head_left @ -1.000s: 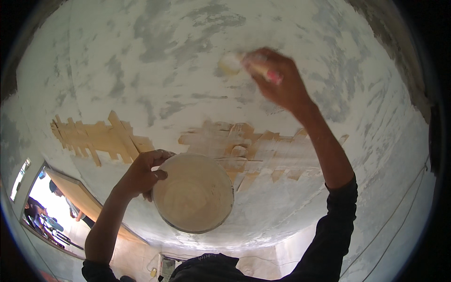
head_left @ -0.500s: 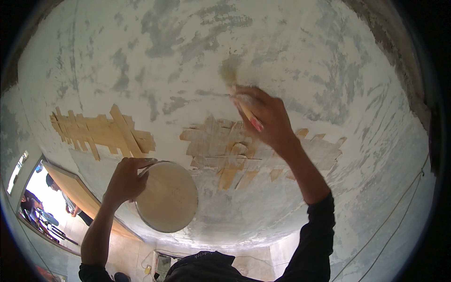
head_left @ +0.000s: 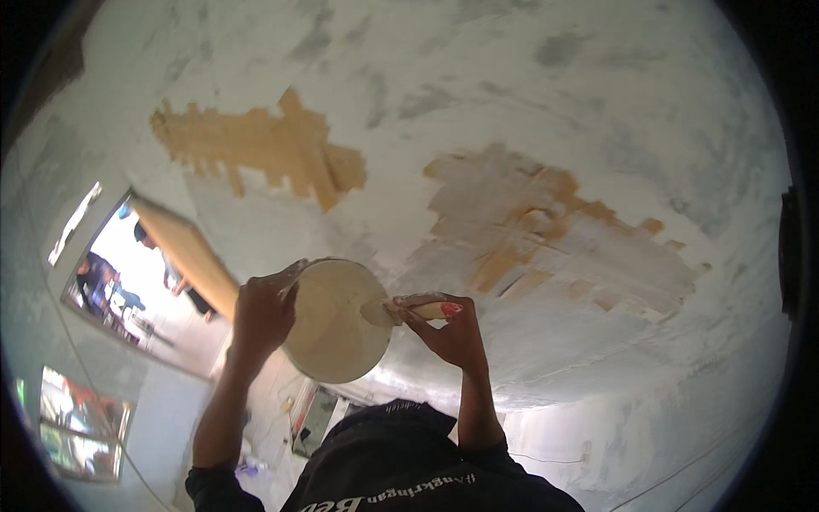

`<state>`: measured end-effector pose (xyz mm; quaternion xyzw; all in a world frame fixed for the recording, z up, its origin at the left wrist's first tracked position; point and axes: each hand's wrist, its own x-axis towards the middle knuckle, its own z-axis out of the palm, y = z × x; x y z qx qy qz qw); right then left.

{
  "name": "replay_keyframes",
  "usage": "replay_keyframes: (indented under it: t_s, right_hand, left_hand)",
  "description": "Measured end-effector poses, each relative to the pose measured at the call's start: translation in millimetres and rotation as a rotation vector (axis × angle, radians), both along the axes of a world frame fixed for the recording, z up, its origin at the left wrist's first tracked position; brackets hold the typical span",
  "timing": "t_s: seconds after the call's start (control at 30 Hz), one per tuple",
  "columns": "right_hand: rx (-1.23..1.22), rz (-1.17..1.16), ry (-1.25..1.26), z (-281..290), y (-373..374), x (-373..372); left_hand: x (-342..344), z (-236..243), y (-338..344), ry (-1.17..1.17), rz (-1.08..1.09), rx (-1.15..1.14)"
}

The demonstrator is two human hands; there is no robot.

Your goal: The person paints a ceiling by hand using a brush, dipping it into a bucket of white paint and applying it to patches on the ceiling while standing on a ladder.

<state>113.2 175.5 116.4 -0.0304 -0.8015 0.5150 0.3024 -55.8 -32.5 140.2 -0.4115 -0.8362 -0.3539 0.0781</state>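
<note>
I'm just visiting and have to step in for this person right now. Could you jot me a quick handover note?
Left hand: grips the round pan of pale filler by its rim, held up overhead.
Right hand: holds a putty knife, blade at the pan's edge in the filler.
Done: the tan patch on the right is partly skimmed white.
Left: the tan patch on the left is bare; grey spots show across the ceiling.

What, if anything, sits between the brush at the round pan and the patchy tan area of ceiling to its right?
Nothing visible. The right hand holds the brush against the round pan, gripped by the left hand. Only open air separates it from the tan patch.
</note>
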Motion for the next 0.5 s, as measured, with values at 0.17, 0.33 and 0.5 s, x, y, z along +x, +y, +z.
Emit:
replay_keyframes:
  t_s: [0.17,0.33,0.5]
  right_hand:
    - [-0.045,0.127,-0.153,-62,-40,-32]
    - [0.021,0.313,-0.408,-148,-57,-54]
    - [0.295,0.542,-0.514,-223,-69,-72]
  left_hand:
    - [26,-78,-25,-0.167,0.293,-0.061]
    - [59,-184,-50,-0.29,0.497,-0.068]
    - [88,-213,-58,-0.441,0.703,-0.191]
